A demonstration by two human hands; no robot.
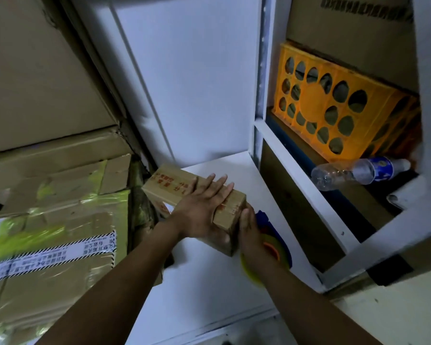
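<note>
A small brown cardboard box [171, 183] with red print lies on a white surface [209, 295] in the middle of the view. My left hand [202, 205] rests flat on top of it, fingers straight and spread. My right hand [249, 232] presses against the box's near right end with straight fingers. Under the right wrist lies a blue, yellow and orange round object [276, 245], partly hidden by the arm.
Large taped cardboard boxes [55, 232] are stacked at the left. A white shelf frame [306, 202] stands at the right, holding an orange plastic crate [339, 105] and a lying clear water bottle [358, 171]. A white panel [197, 78] rises behind the small box.
</note>
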